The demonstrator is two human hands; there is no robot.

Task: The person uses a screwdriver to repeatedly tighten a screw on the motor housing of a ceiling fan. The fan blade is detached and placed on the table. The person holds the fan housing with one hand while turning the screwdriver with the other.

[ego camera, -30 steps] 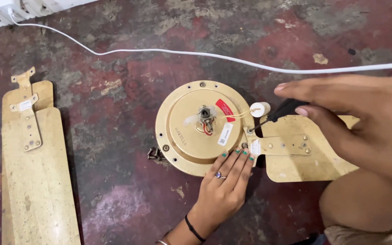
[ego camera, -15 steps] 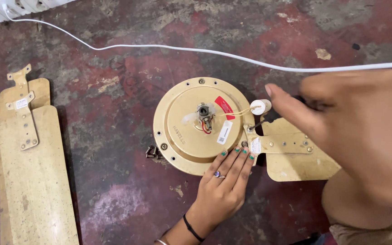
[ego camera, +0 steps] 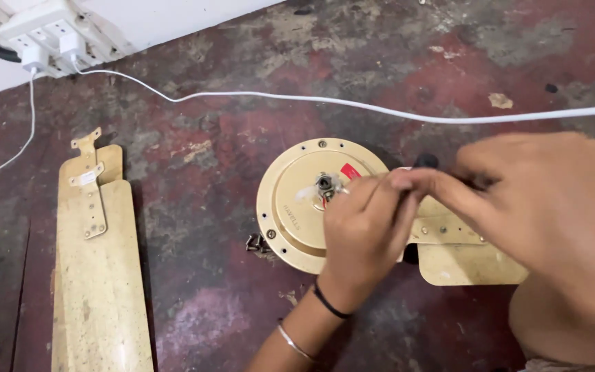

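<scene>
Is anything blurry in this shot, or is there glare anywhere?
Head view: the right hand is smeared by motion blur; the left hand is slightly soft. The fan motor housing, loose blade and floor are sharp. Lighting is even, no strong glare.

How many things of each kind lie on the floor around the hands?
Round cream metal ceiling-fan motor housing: 1
Long cream fan blades: 2, one loose at the left, one under the right hand
White cables: 2
White power strip: 1
Cluster of small dark screws: 1
Total: 7
</scene>
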